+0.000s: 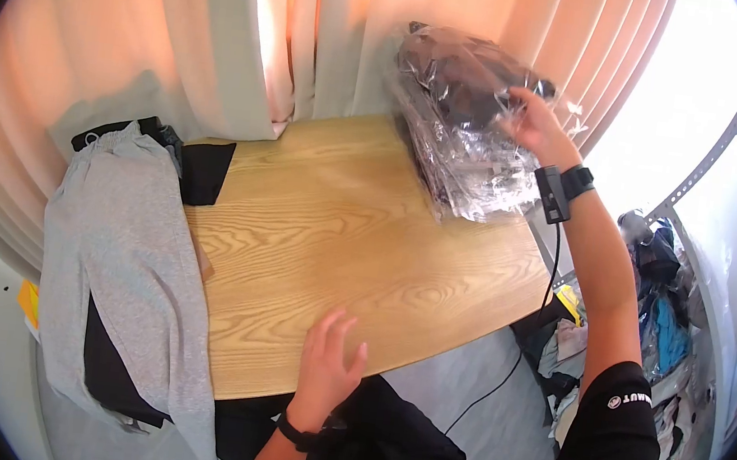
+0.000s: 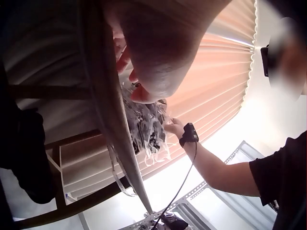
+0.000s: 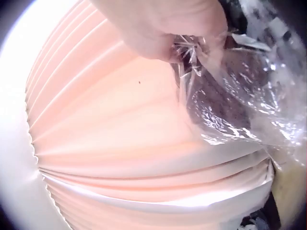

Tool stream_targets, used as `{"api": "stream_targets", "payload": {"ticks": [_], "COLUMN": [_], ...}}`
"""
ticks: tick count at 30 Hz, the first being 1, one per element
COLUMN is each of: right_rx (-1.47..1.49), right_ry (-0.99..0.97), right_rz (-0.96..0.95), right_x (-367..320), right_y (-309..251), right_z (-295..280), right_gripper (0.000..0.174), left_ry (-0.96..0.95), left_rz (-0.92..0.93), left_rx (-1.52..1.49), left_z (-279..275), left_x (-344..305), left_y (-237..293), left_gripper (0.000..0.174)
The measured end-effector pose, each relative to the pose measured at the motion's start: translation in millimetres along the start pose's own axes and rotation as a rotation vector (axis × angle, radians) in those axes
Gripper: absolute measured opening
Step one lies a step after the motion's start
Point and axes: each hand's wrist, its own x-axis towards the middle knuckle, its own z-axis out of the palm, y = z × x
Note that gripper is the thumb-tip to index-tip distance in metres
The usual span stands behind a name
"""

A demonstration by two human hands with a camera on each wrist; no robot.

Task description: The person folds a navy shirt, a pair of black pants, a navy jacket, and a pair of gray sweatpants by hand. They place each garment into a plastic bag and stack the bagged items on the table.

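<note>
At the back right of the table [image 1: 338, 254], a pile of dark clothes in clear plastic bags [image 1: 472, 83] lies by the curtain. My right hand [image 1: 541, 127] grips crumpled plastic at the pile's right side; in the right wrist view the clear plastic [image 3: 230, 100] bunches up between its curled fingers and thumb. My left hand [image 1: 331, 362] is at the table's near edge with its fingers loosely extended and holds nothing. Light grey drawstring sweatpants [image 1: 136, 231] are spread along the table's left side, their legs hanging over the near edge. Black fabric [image 1: 204, 172] shows underneath them.
Pleated curtains [image 1: 354, 38] hang right behind the table. To the right, a metal shelf frame [image 1: 713, 160] stands near heaped bagged clothes [image 1: 662, 327]. A cable [image 1: 506, 382] runs from the right wrist camera down past the table's right edge.
</note>
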Motion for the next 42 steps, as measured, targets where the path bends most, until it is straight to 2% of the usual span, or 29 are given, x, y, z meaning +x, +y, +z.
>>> {"api": "stream_targets", "payload": {"ticks": [1, 2, 4, 5, 8, 9, 12, 14, 15, 16, 18, 19, 20, 25, 26, 27, 28, 30, 31, 33, 34, 36, 38, 39, 40, 42], "right_rx": [-0.083, -0.08, 0.012, 0.029, 0.159, 0.177, 0.233, 0.229, 0.15, -0.249, 0.226, 0.28, 0.289, -0.33, 0.213, 0.177, 0.171, 0.074, 0.074, 0.206, 0.204, 0.198, 0.325, 0.456, 0.316, 0.38], "right_ry": [0.084, 0.081, -0.016, 0.001, -0.103, -0.073, -0.111, -0.379, -0.421, -0.427, -0.437, -0.283, -0.289, 0.102, 0.014, 0.072, 0.076, 0.12, 0.122, -0.046, -0.048, -0.171, -0.136, 0.014, -0.017, -0.082], "right_rz": [0.05, 0.049, -0.001, -0.047, -0.028, -0.14, -0.263, -0.074, -0.086, -0.521, -0.254, -0.365, -0.372, -0.578, -0.214, -0.106, -0.101, 0.091, 0.096, 0.06, 0.066, 0.138, 0.242, 0.255, 0.082, 0.046], "right_x": [2, 6, 0, 1, 21, 26, 31, 50, 45, 167, 81, 82, 78, 15, 84, 66, 60, 47, 41, 30, 27, 18, -30, -70, -108, -161], "right_y": [9, 10, 10, 11, 4, 3, -8, -29, -40, -38, -74, -85, -89, -66, -64, -50, -41, -25, -22, -23, -27, -33, -43, -43, -31, -6], "right_z": [-5, -10, -9, -6, -7, 7, 53, 60, 72, 36, 85, 96, 97, 57, 2, -3, -12, -27, -29, -26, -31, -47, -50, -32, -27, -34], "right_gripper": [0.01, 0.01, 0.009, 0.009, 0.011, 0.011, 0.013, 0.016, 0.018, 0.017, 0.017, 0.017, 0.017, 0.016, 0.023, 0.024, 0.024, 0.023, 0.023, 0.027, 0.027, 0.044, 0.064, 0.076, 0.081, 0.063], "left_ry": [0.011, 0.013, 0.014, 0.01, 0.008, 0.0, 0.006, 0.025, 0.049, 0.074, 0.084, 0.084, 0.09, 0.069, 0.068, 0.07, 0.07, 0.065, 0.068, 0.076, 0.083, 0.096, 0.138, 0.14, 0.151, 0.212], "left_rz": [0.005, 0.007, 0.012, 0.011, 0.004, -0.004, -0.008, -0.002, -0.027, -0.052, -0.043, -0.043, -0.036, -0.065, -0.07, -0.062, -0.054, -0.047, -0.033, -0.02, -0.006, -0.023, -0.079, -0.07, -0.059, -0.127], "left_rx": [-0.015, -0.013, 0.007, 0.013, 0.004, 0.016, 0.025, 0.023, 0.011, 0.001, 0.05, 0.092, 0.101, 0.088, 0.082, 0.082, 0.084, 0.082, 0.087, 0.087, 0.086, 0.072, 0.084, 0.055, 0.025, 0.111], "left_z": [0, 1, 0, 0, 0, 1, 1, 3, 3, 3, 5, 5, 5, 4, 5, 5, 5, 5, 5, 3, 3, 4, 4, 5, 3, -7], "left_x": [-1, -1, -2, -2, 0, -1, -5, -5, -5, -5, -6, -6, -5, -7, -7, -7, -7, -7, -6, -6, -6, -4, -6, -6, -7, -14], "left_y": [-1, -2, -3, -2, 1, 1, -3, -3, -1, -1, -3, -4, -5, -2, -2, -2, -1, -2, -2, -2, -2, -2, 0, 1, 0, -6], "left_gripper": [0.037, 0.037, 0.036, 0.036, 0.034, 0.033, 0.032, 0.031, 0.031, 0.031, 0.032, 0.033, 0.033, 0.032, 0.032, 0.031, 0.031, 0.03, 0.03, 0.029, 0.028, 0.026, 0.025, 0.024, 0.024, 0.025]}}
